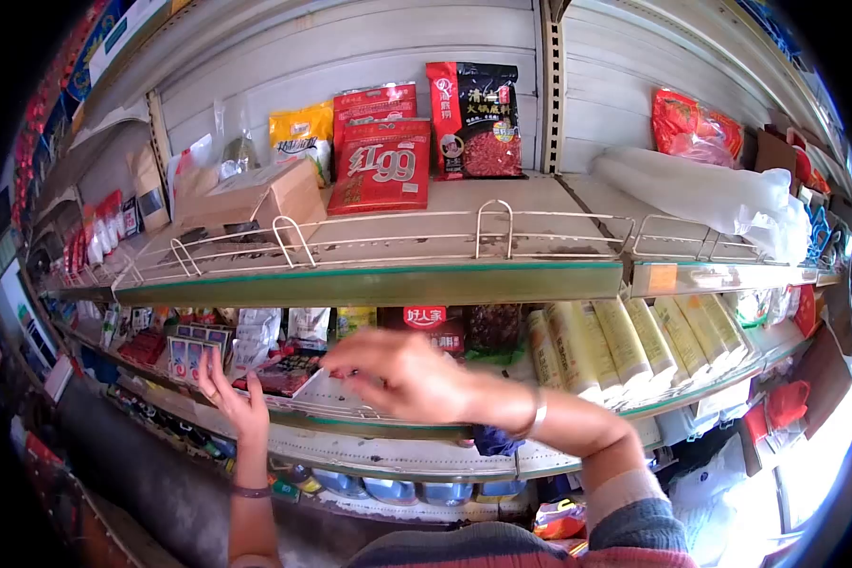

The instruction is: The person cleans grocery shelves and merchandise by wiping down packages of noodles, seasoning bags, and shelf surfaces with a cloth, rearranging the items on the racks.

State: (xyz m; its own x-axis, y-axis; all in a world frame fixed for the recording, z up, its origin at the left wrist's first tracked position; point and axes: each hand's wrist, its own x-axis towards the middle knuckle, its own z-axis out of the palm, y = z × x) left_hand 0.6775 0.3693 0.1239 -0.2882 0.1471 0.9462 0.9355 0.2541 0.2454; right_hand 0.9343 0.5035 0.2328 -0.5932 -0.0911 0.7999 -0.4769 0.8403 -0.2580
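My left hand (234,402) is raised at the front of the lower shelf, its fingers apart and upright. Its fingertips are beside a few small packs with printed pictures (194,355); I cannot tell whether they touch. Over the middle of the same shelf is my right hand (407,379), smeared by motion, with its fingers bent toward the left. Whether anything is between them is unclear. Just left of it lie dark red flat packets (293,374). Behind my hands stand silvery-white pouches (258,331) and a dark red packet with white lettering (426,317).
Above, a shelf with a wire rail (398,248) holds red bags (381,170), a black-and-red bag (478,123) and a cardboard box (265,199). A roll of clear plastic (691,189) lies at right. Pale yellow packs (625,341) line the lower shelf.
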